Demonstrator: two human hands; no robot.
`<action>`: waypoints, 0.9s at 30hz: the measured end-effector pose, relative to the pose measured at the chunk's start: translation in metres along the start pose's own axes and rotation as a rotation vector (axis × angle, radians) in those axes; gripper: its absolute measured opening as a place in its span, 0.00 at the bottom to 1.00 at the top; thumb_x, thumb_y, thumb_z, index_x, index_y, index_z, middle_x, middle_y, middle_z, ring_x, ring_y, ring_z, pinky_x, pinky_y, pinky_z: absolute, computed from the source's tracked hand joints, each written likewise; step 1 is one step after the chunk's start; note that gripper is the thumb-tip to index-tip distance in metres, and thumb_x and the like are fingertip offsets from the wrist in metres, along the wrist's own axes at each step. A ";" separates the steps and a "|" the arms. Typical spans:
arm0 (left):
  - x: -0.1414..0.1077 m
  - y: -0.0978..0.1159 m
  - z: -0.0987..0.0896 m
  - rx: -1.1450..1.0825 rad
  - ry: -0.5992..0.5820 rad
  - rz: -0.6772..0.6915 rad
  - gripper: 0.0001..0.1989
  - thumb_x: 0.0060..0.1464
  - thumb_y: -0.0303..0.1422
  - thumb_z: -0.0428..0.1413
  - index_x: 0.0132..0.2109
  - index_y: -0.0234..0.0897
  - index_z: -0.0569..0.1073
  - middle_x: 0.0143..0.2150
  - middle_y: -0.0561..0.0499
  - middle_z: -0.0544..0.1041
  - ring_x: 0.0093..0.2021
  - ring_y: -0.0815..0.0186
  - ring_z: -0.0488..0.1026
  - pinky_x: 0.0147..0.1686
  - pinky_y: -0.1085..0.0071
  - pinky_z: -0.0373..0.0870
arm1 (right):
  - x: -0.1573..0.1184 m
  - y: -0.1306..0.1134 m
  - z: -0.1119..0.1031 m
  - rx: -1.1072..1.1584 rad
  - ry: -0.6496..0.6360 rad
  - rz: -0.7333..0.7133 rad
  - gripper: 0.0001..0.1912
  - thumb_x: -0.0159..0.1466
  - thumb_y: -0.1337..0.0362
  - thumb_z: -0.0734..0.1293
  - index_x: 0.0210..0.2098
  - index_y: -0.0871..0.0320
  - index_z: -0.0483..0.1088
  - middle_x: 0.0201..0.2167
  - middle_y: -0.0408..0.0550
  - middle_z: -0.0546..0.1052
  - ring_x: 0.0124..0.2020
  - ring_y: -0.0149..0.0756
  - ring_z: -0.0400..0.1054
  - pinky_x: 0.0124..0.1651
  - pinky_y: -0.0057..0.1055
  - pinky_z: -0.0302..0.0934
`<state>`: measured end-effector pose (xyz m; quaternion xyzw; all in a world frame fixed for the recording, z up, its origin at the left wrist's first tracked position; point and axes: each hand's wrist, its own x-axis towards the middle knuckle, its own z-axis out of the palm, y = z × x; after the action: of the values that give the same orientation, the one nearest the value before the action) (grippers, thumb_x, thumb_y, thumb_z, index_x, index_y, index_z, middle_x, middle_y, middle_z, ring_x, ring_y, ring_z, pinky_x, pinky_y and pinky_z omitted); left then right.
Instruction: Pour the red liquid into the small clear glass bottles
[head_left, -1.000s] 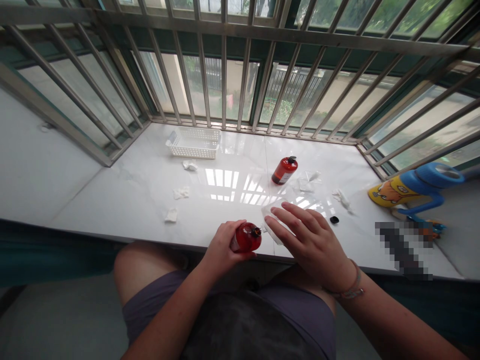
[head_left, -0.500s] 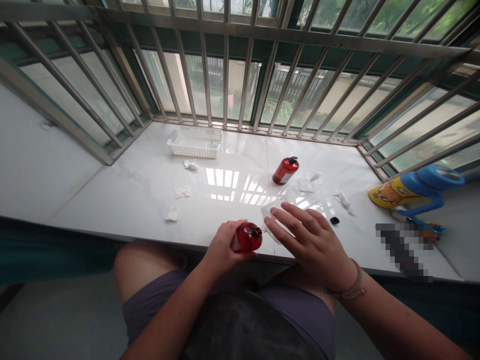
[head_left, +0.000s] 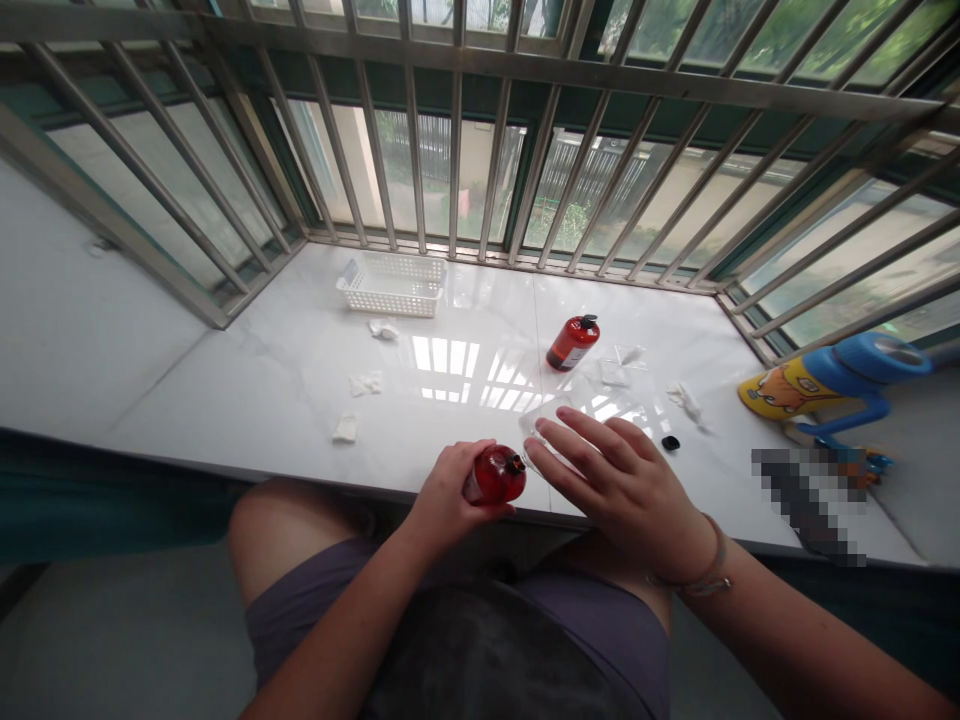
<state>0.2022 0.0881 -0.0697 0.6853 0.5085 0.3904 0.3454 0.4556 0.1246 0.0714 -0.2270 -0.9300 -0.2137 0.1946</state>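
My left hand (head_left: 448, 490) is wrapped round a red bottle (head_left: 501, 476) at the counter's front edge. The bottle's narrow dark neck shows no cap and points towards my right hand. With fingers stretched out, my right hand (head_left: 622, 480) hovers just right of the neck, apart from the bottle. A clear plastic container (head_left: 534, 420) lies partly hidden behind those fingers. Beyond it, a second red bottle (head_left: 574, 343) with a black pump top stands on the counter. A small black cap (head_left: 670, 443) rests to the right of my right hand.
On the white counter (head_left: 285, 400) sit a white perforated basket (head_left: 390, 290), crumpled white tissues (head_left: 366, 383) and a small clear item (head_left: 615, 372). A yellow and blue flask (head_left: 817, 375) stands at right, beside a blurred-out dark object (head_left: 810, 505). Metal bars (head_left: 454, 160) line the back.
My right hand has shifted very slightly left, its fingertips a little nearer the bottle's neck. My left hand keeps its hold on the bottle, and the things on the counter stay put.
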 end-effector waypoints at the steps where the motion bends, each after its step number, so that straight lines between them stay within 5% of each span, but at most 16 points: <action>1: 0.000 0.000 0.000 0.000 -0.001 0.001 0.45 0.47 0.40 0.78 0.69 0.51 0.68 0.63 0.46 0.76 0.61 0.49 0.74 0.62 0.52 0.73 | 0.001 0.000 0.000 -0.004 0.002 -0.007 0.20 0.77 0.73 0.63 0.64 0.56 0.73 0.64 0.48 0.81 0.67 0.49 0.71 0.64 0.46 0.60; 19: 0.001 0.001 0.000 0.000 0.013 0.016 0.45 0.47 0.40 0.79 0.68 0.50 0.68 0.62 0.47 0.77 0.60 0.50 0.74 0.61 0.52 0.73 | 0.002 -0.002 0.005 -0.004 -0.007 -0.037 0.19 0.77 0.73 0.63 0.64 0.56 0.73 0.64 0.48 0.80 0.67 0.48 0.71 0.65 0.46 0.58; 27: -0.001 0.001 -0.001 -0.029 0.025 -0.016 0.45 0.46 0.40 0.79 0.68 0.51 0.69 0.62 0.47 0.77 0.61 0.50 0.74 0.62 0.50 0.73 | -0.012 -0.010 0.030 0.156 -0.023 0.181 0.24 0.73 0.74 0.67 0.66 0.58 0.70 0.64 0.56 0.79 0.69 0.54 0.68 0.66 0.50 0.63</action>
<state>0.2016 0.0868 -0.0691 0.6713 0.5124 0.4036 0.3519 0.4530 0.1271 0.0380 -0.2968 -0.9217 -0.1197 0.2193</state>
